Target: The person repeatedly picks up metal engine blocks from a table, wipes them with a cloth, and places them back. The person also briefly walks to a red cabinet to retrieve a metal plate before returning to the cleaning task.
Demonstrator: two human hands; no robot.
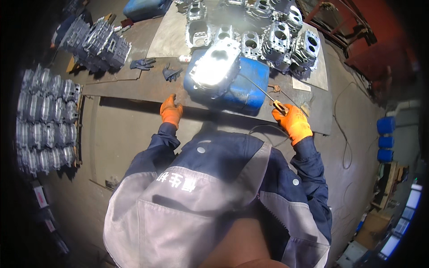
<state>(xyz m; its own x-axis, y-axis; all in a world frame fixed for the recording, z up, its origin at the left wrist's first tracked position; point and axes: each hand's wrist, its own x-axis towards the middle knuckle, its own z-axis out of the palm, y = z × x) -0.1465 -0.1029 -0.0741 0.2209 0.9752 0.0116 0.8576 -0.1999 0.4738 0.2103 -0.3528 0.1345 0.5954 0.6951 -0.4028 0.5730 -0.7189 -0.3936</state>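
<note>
My right hand (pixel 293 122), in an orange glove, is wrapped round the yellow and dark handle of a long screwdriver (pixel 280 107). Its thin shaft slants up and left to the side of a shiny metal housing (pixel 215 67); whether the tip touches cannot be made out. That housing lies tilted on a blue plastic drum (pixel 251 85), its top washed out by glare. At the table's front edge, left of the drum, my left hand (pixel 171 112) is in an orange glove, holding nothing, fingers partly stretched and apart.
Several more metal housings (pixel 275 40) crowd the back of the worktable (pixel 129 89). Two dark gloves (pixel 171 73) lie left of the drum. Stacked castings (pixel 47 120) stand at far left. A rusty tool (pixel 275 89) lies right of the drum, and a cable (pixel 343 134) trails on the floor.
</note>
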